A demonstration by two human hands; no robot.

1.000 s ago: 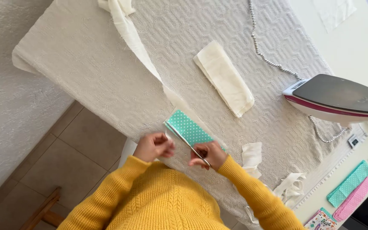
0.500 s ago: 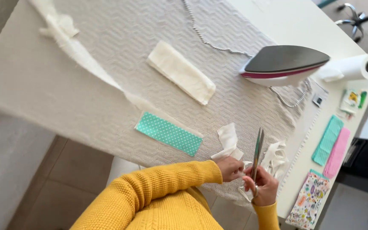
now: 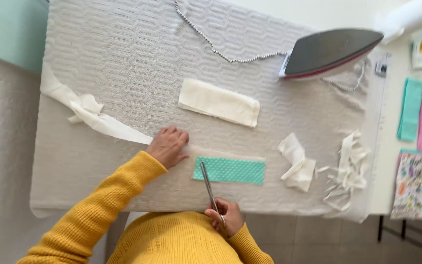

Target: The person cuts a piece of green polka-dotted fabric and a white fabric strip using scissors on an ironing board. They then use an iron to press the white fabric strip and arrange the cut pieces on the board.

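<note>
A person in a yellow sweater is working at a desk covered by a pale quilted pad. The left hand is lying flat, fingers together, pressing a white fabric strip just left of a teal dotted fabric piece. The right hand is gripping closed scissors, whose tip is touching the teal piece's left end. Above the teal piece, a folded cream cloth is lying; farther up-right, an iron is resting. White scraps are lying right of the teal piece.
</note>
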